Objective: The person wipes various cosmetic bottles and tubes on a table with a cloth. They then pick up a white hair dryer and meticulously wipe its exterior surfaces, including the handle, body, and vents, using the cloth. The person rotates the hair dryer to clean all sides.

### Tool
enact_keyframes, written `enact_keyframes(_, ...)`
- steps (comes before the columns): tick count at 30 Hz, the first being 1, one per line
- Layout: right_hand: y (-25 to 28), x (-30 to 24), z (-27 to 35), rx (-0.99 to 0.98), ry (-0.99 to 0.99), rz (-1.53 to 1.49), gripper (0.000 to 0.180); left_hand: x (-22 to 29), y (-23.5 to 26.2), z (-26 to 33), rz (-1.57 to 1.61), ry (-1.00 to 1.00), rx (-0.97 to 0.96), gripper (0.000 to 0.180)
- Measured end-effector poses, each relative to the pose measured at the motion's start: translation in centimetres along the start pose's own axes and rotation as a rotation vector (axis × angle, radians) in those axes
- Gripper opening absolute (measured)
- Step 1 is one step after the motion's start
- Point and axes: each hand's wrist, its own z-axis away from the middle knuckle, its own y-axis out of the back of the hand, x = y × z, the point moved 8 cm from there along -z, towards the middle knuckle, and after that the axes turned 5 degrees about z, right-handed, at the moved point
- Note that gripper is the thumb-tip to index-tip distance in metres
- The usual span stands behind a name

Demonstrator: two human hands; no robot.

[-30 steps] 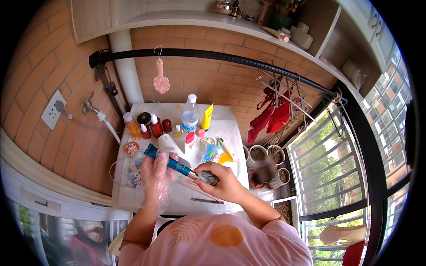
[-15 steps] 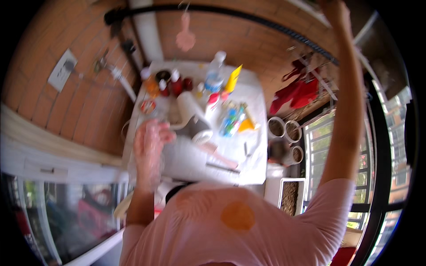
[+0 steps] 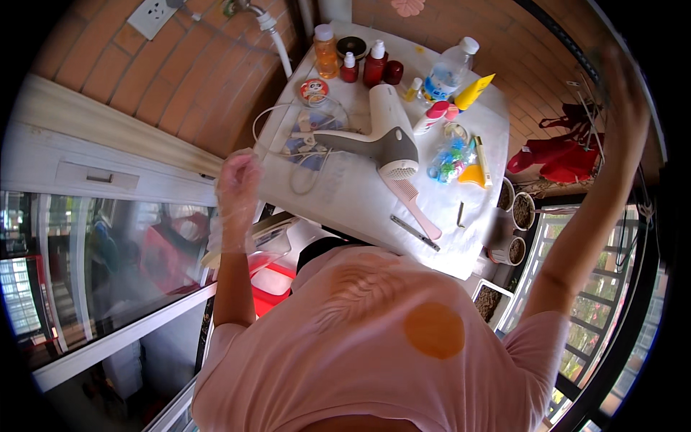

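Clear plastic film sheathes the left hand [image 3: 240, 180], which we find in mid-air just beside the left edge of the white-covered table [image 3: 345, 201]. Its fingers bend inward in a loose curl; whether the fingertips meet or stand apart, we cannot tell. Nearest to it lies the hair dryer [image 3: 396, 137], on its side on the table, white along the barrel and grey at the grilled end and handle. We note that the handle points toward this hand but stays apart from it, with the white cord [image 3: 304, 135] looped between. Just beyond the grilled end we see a pink comb [image 3: 423, 219], its toothed end partly hidden, and next to it a slim metallic tool [image 3: 415, 233].

At upper right, the bare right hand [image 3: 622, 90] is lifted on an outstretched arm near the black rail [image 3: 558, 39], above red cloth [image 3: 565, 164]. Blur and shadow obscure its fingers: we cannot tell how far they open, or what they touch.
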Motion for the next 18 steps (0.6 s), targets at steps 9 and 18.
enact_keyframes(9, -10.6, -2.6, 31.5, -0.707, -1.313, -1.039, 0.020, -2.2, -5.6, 3.1, -0.039, 0.273, -0.243, 0.020)
enact_keyframes(18, -12.8, -3.7, 35.6, -1.003, -0.262, 0.061, 0.013, -2.9, -14.6, 7.7, 0.214, 0.515, -0.587, 0.022)
